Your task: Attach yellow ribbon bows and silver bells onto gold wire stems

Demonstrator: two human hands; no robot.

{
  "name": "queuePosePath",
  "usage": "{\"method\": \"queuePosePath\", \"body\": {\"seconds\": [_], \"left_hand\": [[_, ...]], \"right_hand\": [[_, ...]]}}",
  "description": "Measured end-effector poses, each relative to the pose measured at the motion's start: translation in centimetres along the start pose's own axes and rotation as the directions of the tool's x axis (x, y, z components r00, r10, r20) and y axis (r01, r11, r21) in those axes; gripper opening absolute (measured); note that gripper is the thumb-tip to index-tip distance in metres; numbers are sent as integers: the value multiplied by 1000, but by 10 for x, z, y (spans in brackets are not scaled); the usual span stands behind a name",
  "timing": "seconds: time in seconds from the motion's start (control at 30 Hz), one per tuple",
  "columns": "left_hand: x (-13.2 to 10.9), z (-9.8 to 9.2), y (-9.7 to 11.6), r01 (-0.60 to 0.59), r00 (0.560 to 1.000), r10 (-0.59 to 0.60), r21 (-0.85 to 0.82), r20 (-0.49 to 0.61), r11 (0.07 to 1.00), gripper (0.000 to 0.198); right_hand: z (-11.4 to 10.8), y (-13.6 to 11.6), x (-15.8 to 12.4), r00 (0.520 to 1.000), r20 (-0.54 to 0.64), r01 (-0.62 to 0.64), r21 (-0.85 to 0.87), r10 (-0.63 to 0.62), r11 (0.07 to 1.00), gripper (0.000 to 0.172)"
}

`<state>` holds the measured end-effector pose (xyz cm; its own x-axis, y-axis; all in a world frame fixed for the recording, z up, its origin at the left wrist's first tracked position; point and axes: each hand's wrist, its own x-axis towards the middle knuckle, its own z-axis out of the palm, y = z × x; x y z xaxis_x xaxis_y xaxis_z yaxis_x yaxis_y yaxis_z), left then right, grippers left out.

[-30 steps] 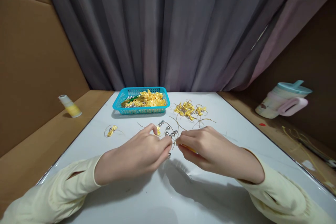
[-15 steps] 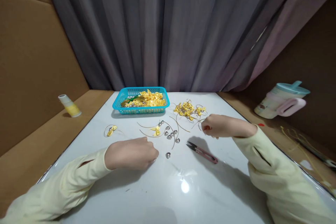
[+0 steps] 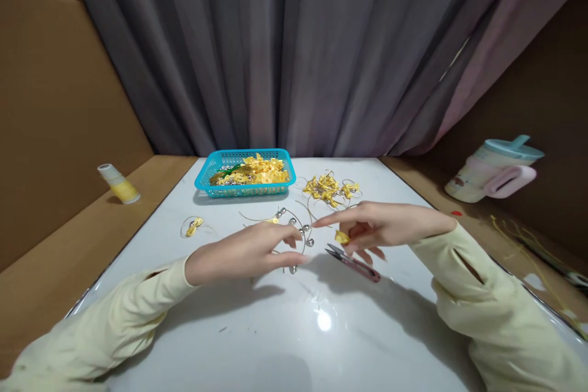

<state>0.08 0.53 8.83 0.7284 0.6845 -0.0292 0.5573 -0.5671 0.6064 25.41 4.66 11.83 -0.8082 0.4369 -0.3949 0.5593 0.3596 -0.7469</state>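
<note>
My left hand (image 3: 250, 251) hovers over the white table (image 3: 294, 331), fingers stretched toward several small silver bells (image 3: 301, 233) and thin gold cords; whether it pinches one I cannot make out. My right hand (image 3: 372, 226) is raised just right of them, index finger extended, thumb and fingers pinching a small yellow ribbon bow (image 3: 342, 237). Pink thread snips (image 3: 353, 262) lie on the table under the right hand. Another yellow bow (image 3: 274, 219) lies among the cords.
A turquoise basket (image 3: 245, 174) of yellow bows stands at the back. A heap of finished bows with cords (image 3: 328, 187) lies beside it. A single bow (image 3: 193, 226) lies left. A thread spool (image 3: 117, 184) and a pink jug (image 3: 498, 168) stand on the brown side ledges.
The right hand came back from the heap of bows toward the centre holding a yellow bow. The left hand lifted from a loose fist and stretched its fingers toward the bells.
</note>
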Motion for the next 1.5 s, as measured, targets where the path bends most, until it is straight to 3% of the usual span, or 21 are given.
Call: {"method": "queuePosePath", "body": {"seconds": [0.07, 0.13, 0.33, 0.4, 0.5, 0.6, 0.83, 0.97, 1.1, 1.2, 1.33, 1.5], "left_hand": [[0, 0, 5, -10, 1000, 10, -140, 3, 990, 36], [-1, 1, 11, -12, 1000, 16, -213, 14, 977, 36], [-4, 4, 23, -81, 995, 91, -245, 30, 966, 32], [-5, 4, 26, -110, 994, 113, -261, -2, 959, 32], [-5, 3, 27, -106, 994, 100, -296, -33, 949, 33], [-6, 4, 27, -42, 999, 34, -339, -27, 940, 38], [-6, 3, 30, 145, 988, -148, -529, 38, 836, 37], [-7, 4, 28, 221, 975, -198, -599, 105, 770, 41], [-7, 4, 27, 271, 962, -220, -642, 160, 717, 37], [-6, 2, 29, 295, 955, -222, -663, 195, 688, 34], [-4, -1, 31, 319, 948, -226, -721, 226, 616, 31], [-5, 0, 29, 285, 958, -195, -777, 211, 562, 29]], "right_hand": [[15, -16, 3, 999, -35, 37, 92, -34, 995, 52], [29, -29, 7, 997, -63, 59, 132, -51, 989, 41], [45, -44, 11, 990, -116, 110, 246, -84, 963, 29], [43, -45, 8, 979, -178, 130, 154, -102, 979, 30], [41, -46, 0, 942, -301, 87, -212, -150, 973, 28], [44, -48, -8, 886, -403, -16, -518, -228, 855, 26], [68, -56, -2, 787, -430, -93, -792, -442, 604, 19], [79, -56, 8, 750, -412, -159, -872, -518, 463, 23], [81, -55, 10, 802, -348, -140, -899, -485, 414, 15], [79, -55, 10, 813, -295, -96, -918, -502, 385, 19], [76, -52, 10, 789, -279, -51, -917, -547, 395, 24], [69, -46, 11, 791, -309, -10, -870, -528, 494, 24]]}}
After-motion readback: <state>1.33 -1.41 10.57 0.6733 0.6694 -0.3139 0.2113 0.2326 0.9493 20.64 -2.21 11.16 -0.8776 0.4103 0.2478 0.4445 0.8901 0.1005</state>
